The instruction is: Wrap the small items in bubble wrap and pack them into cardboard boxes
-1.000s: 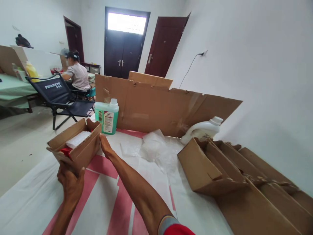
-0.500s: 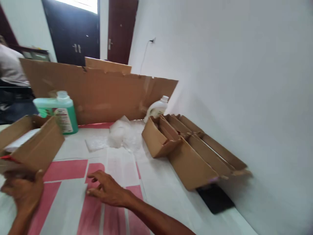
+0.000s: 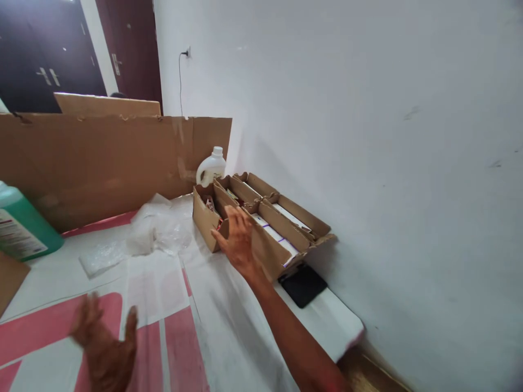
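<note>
My right hand [image 3: 237, 239] is over the near end of a small open cardboard box [image 3: 205, 226], thumb apart from the fingers. Whether it touches the box I cannot tell. Inside that box are small items with some red on them, too small to name. Against it stands a longer cardboard box [image 3: 267, 253] holding white packs with purple stripes. My left hand [image 3: 107, 345], blurred by motion, is raised above the red and white table cover [image 3: 182, 337] with its fingers apart and nothing in it.
More open cardboard boxes [image 3: 300, 207] line the wall, with a black flat object [image 3: 303, 285] before them. A white jug [image 3: 213, 166] stands behind. Clear plastic bags [image 3: 159, 226], a green bottle [image 3: 24, 226] and a cardboard panel [image 3: 102, 158] are to the left.
The view has swung right. My right hand has moved from the table's middle to the small box. My left hand has come away from the box at the left.
</note>
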### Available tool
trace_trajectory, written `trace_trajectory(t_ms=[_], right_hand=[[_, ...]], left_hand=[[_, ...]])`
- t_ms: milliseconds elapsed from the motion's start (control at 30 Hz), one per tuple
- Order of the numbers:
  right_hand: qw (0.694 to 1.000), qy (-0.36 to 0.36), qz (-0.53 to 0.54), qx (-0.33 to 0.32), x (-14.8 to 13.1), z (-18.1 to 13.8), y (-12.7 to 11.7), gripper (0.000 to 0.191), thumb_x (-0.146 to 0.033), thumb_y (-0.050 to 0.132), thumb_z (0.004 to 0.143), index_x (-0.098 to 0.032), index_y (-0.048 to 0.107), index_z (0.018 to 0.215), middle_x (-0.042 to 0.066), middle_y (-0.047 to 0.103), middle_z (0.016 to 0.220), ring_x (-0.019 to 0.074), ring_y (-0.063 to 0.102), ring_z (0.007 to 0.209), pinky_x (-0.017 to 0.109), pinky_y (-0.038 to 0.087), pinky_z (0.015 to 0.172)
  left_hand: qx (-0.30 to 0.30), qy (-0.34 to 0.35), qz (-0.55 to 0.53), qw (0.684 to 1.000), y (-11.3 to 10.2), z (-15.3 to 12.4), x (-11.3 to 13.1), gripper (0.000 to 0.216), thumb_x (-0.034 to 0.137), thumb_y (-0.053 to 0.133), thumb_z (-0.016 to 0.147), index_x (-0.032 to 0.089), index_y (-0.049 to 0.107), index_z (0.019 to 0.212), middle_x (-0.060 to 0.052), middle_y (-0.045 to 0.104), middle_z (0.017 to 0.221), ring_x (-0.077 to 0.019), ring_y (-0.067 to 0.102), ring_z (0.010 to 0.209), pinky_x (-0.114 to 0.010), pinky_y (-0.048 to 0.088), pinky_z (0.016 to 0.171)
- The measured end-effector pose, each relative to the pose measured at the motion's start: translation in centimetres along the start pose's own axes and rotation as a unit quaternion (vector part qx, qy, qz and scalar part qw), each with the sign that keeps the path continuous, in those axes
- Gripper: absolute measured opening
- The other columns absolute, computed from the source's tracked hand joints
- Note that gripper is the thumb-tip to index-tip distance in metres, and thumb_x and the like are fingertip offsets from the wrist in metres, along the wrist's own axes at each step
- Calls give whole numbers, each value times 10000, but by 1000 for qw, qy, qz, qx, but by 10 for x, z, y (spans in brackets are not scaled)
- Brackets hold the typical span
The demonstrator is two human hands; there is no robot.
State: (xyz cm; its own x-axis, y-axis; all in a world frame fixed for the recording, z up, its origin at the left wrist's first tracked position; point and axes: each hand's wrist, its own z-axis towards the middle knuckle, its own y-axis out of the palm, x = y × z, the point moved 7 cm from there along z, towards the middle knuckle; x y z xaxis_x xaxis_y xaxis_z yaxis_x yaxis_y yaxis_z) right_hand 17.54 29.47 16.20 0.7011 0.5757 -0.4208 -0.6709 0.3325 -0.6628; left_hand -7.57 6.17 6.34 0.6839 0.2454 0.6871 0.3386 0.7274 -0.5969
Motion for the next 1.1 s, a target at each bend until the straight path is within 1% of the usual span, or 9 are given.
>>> trace_trajectory(t_ms=[100, 200, 367, 533, 633, 667, 800, 933, 1100], right_hand=[[997, 34, -22, -68, 4, 25, 29, 358, -256, 643, 943, -130, 614, 1276, 164, 681, 1251, 316, 545, 1232, 523, 274, 1127], [996, 31, -14, -80, 5, 30, 35, 127, -158, 585, 965, -136, 691, 1033, 126, 733, 1068, 271, 601, 1045, 524, 247, 1106], [997, -5, 30, -74, 4, -1, 10, 145, -147, 565, 986, -178, 693, 924, 49, 739, 978, 210, 605, 964, 472, 242, 1131], [986, -92, 118, -68, -7, -67, -39, 192, -162, 552, 993, -233, 695, 887, 9, 706, 847, 188, 623, 866, 444, 321, 1147], [975, -105, 185, -54, -5, -107, -78, 173, -209, 548, 1009, -266, 712, 1007, 46, 723, 1036, 224, 628, 1068, 447, 403, 1108], [976, -85, 194, -52, 0, -119, -88, 172, -304, 577, 1008, -279, 704, 1120, 68, 699, 1185, 255, 598, 1180, 459, 419, 1102], [964, 82, 253, -27, 33, -166, -101, 811, -780, 399, 924, -274, 393, 1558, 119, 379, 1605, 388, 368, 1464, 566, 352, 1173], [907, 232, 343, -76, 56, -219, -53, 859, -797, 348, 924, -300, 244, 1617, 96, 302, 1662, 371, 340, 1499, 551, 368, 1179], [877, 351, 300, -136, 66, -251, -2, 963, -682, 624, 862, -238, 230, 1620, 151, 350, 1634, 361, 348, 1498, 553, 348, 1190]], left_hand=[[17, 99, -29, 994, 32, -8, 51, 730, 503, 557, 918, 246, 302, 1552, -175, 315, 1582, -395, 352, 1450, -597, 466, 1086], [-7, 107, -70, 992, 49, -8, 67, 642, 473, 585, 916, 231, 419, 1488, -170, 417, 1504, -333, 507, 1307, -519, 558, 972], [-39, 59, -96, 993, 52, 1, 57, 638, 533, 591, 898, 216, 482, 1441, -150, 518, 1401, -294, 597, 1154, -497, 572, 922], [-57, -82, -137, 985, 48, 9, 28, 694, 645, 485, 917, 209, 471, 1456, -153, 536, 1402, -312, 597, 1200, -540, 516, 1011], [-78, -127, -178, 973, 49, 6, 15, 703, 686, 390, 939, 226, 479, 1463, -136, 541, 1439, -315, 579, 1252, -573, 435, 1104], [-92, -125, -193, 969, 51, 2, 15, 694, 685, 369, 947, 233, 488, 1461, -125, 541, 1457, -312, 560, 1286, -569, 405, 1136], [-103, -90, -207, 969, 53, -26, 20, 627, 615, 297, 999, 258, 470, 1485, -80, 498, 1537, -281, 436, 1428, -523, 296, 1227], [-76, -57, -154, 984, 49, -45, 21, 572, 532, 312, 1016, 248, 468, 1488, -73, 486, 1549, -283, 412, 1451, -499, 290, 1236], [-131, 66, -51, 988, 64, -11, 7, 557, 425, 481, 948, 249, 487, 1477, -106, 448, 1578, -325, 365, 1485, -556, 298, 1214]])
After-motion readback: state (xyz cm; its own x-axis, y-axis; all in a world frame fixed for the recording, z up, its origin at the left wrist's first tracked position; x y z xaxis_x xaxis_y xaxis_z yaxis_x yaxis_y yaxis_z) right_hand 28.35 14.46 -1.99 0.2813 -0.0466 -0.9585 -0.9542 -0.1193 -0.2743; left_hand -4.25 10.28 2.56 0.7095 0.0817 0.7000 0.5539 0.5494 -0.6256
